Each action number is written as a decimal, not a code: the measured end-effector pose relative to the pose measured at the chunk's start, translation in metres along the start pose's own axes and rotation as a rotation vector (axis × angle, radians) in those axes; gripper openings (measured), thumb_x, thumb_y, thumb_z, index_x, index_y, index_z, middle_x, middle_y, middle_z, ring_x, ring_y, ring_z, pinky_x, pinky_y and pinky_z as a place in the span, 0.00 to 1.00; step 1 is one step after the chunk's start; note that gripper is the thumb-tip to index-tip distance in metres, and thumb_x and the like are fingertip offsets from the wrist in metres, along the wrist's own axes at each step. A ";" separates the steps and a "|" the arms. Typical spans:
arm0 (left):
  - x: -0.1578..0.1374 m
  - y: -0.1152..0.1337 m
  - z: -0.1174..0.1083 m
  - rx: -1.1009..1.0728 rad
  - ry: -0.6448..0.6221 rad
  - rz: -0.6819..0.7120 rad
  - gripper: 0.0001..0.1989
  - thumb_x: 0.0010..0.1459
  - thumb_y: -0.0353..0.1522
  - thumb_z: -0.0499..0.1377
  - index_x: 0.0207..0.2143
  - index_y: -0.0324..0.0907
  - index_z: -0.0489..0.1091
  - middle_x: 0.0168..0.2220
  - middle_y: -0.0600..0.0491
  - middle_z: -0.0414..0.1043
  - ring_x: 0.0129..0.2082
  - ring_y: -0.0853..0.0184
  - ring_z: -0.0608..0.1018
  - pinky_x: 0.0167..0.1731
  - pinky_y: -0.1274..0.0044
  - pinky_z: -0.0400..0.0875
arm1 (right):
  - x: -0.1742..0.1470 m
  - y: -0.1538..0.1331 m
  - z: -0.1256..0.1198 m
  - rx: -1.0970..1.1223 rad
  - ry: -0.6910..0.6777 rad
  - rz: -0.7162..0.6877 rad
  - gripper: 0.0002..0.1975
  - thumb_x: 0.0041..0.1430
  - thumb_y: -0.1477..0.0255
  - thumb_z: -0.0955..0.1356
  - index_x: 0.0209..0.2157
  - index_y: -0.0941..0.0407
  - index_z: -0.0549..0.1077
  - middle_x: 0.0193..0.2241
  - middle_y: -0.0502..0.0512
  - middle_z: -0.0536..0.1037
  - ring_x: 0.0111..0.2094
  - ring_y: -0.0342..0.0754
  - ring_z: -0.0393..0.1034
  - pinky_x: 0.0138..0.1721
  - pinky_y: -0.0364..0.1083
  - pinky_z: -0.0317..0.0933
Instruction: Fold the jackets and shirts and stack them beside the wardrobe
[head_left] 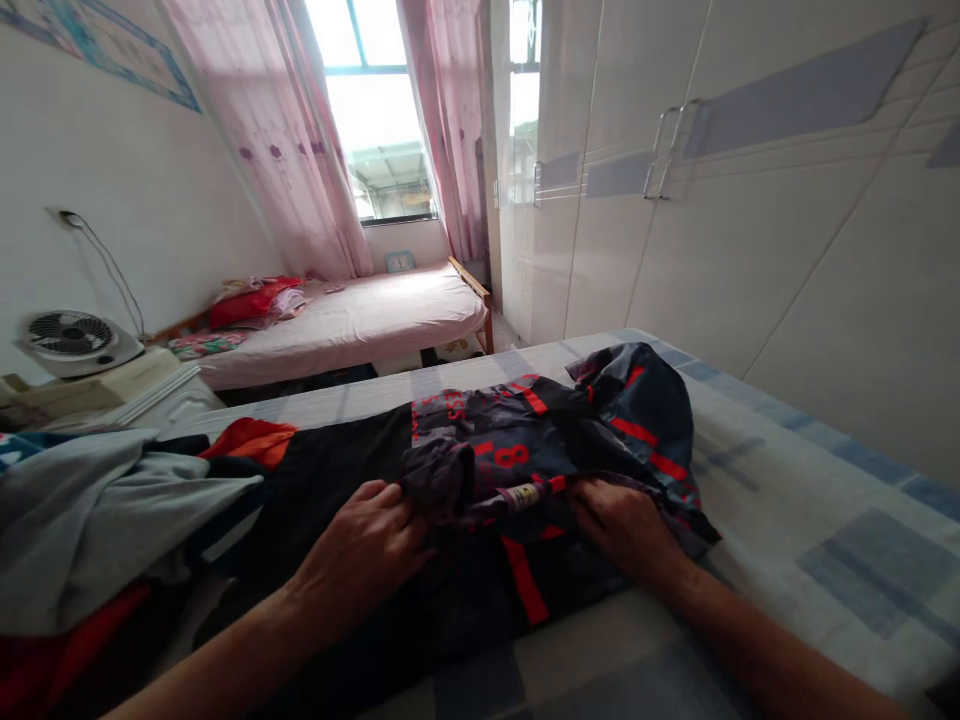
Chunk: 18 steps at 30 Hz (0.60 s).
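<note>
A dark shirt [547, 430] with red stripes and red lettering lies spread and partly bunched on the checked bed. My left hand [371, 540] is closed on the bunched cloth at its left part. At the other side, my right hand [619, 520] grips the edge of the same shirt, its fingertips tucked under the fabric and partly hidden. Between the hands a pale label shows on the raised edge. Plain black cloth [330, 460] stretches out to the left of the shirt; I cannot tell whether it is a separate garment.
Grey, orange and red clothes [112, 510] are heaped at the left. The checked bedsheet [795, 500] extends to the right, along a white wardrobe [750, 230]. Beyond are a second bed [375, 310], a small fan [71, 335] and a window with pink curtains [277, 130].
</note>
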<state>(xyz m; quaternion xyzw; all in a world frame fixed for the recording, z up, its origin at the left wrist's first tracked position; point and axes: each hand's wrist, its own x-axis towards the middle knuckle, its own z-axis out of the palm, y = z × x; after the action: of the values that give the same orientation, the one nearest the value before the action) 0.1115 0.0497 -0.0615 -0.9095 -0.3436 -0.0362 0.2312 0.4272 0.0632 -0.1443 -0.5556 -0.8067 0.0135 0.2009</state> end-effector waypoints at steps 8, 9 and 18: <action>-0.013 -0.014 -0.006 -0.123 -0.418 -0.673 0.25 0.64 0.43 0.39 0.34 0.42 0.71 0.30 0.46 0.76 0.31 0.55 0.79 0.26 0.71 0.66 | -0.001 -0.004 -0.004 -0.054 0.016 -0.008 0.12 0.65 0.69 0.57 0.34 0.55 0.68 0.30 0.52 0.75 0.32 0.48 0.71 0.32 0.45 0.56; -0.013 -0.019 -0.006 -0.120 -0.464 -0.713 0.25 0.63 0.44 0.40 0.31 0.42 0.72 0.29 0.45 0.76 0.32 0.53 0.79 0.27 0.70 0.66 | -0.001 -0.004 -0.004 -0.058 0.019 -0.012 0.11 0.65 0.69 0.57 0.33 0.55 0.68 0.30 0.52 0.75 0.32 0.48 0.72 0.32 0.45 0.56; -0.015 -0.066 0.031 -0.284 -0.280 -0.923 0.30 0.53 0.42 0.53 0.56 0.36 0.61 0.55 0.35 0.64 0.52 0.46 0.69 0.45 0.62 0.65 | -0.008 -0.003 -0.002 -0.041 0.353 -0.108 0.13 0.63 0.72 0.60 0.48 0.57 0.64 0.46 0.60 0.73 0.41 0.48 0.72 0.36 0.44 0.65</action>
<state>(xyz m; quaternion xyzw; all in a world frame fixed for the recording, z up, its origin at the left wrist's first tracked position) 0.0548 0.0981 -0.0663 -0.6814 -0.7294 -0.0585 0.0168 0.4270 0.0548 -0.1444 -0.5091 -0.7877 -0.1113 0.3285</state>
